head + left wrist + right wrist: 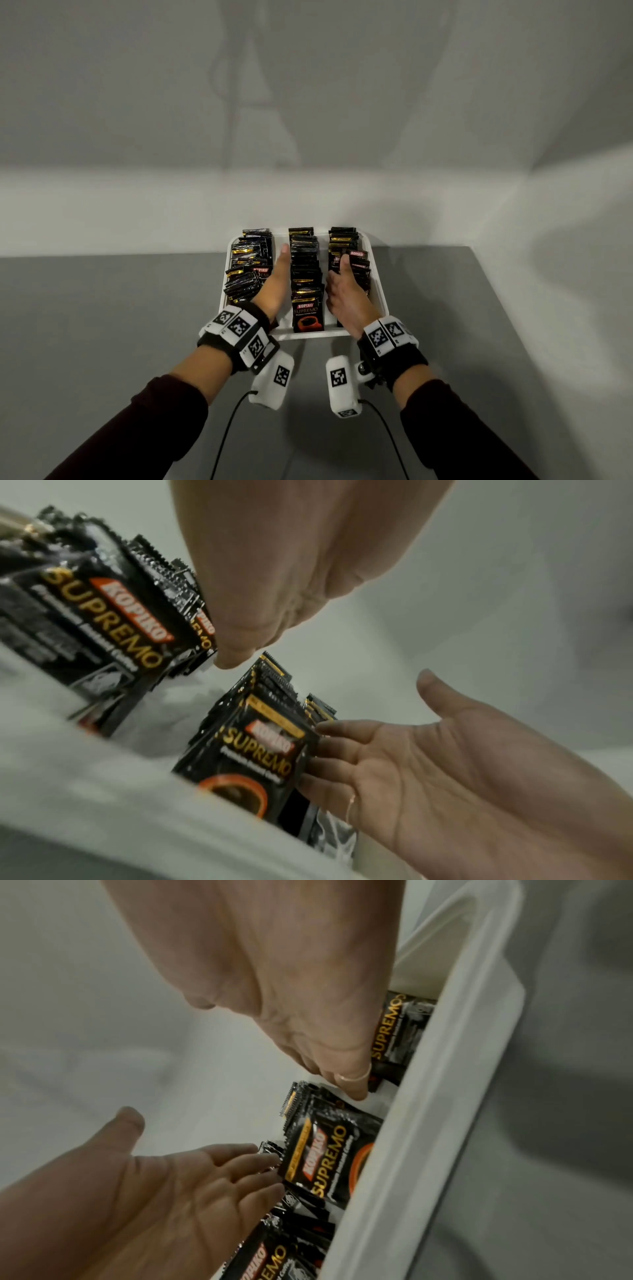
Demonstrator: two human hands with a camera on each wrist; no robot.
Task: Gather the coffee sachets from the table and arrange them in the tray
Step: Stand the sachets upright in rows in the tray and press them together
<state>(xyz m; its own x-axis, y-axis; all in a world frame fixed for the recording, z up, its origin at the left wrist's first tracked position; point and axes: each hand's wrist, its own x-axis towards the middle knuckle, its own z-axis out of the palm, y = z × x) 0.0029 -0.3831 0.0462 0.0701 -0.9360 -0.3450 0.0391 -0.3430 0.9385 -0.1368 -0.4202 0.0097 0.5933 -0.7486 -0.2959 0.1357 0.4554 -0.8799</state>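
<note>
A white tray [308, 335] holds three rows of black Kopiko Supremo coffee sachets standing on edge: a left row [245, 270], a middle row [306, 274] and a right row [356, 270]. My left hand [275, 277] reaches into the gap left of the middle row, fingers straight, thumb up. My right hand [339, 291] is in the gap right of it. In the left wrist view the right hand [394, 764] touches the middle row's front sachet [260, 756] with straight fingers. In the right wrist view the left hand [171, 1191] touches that sachet [329, 1156] from the other side.
The tray sits at the far edge of a grey table [102, 325], against a white wall [308, 137]. The wall turns a corner at the right [534, 164]. Black cables [226, 435] trail from the wrist cameras over the table's near part.
</note>
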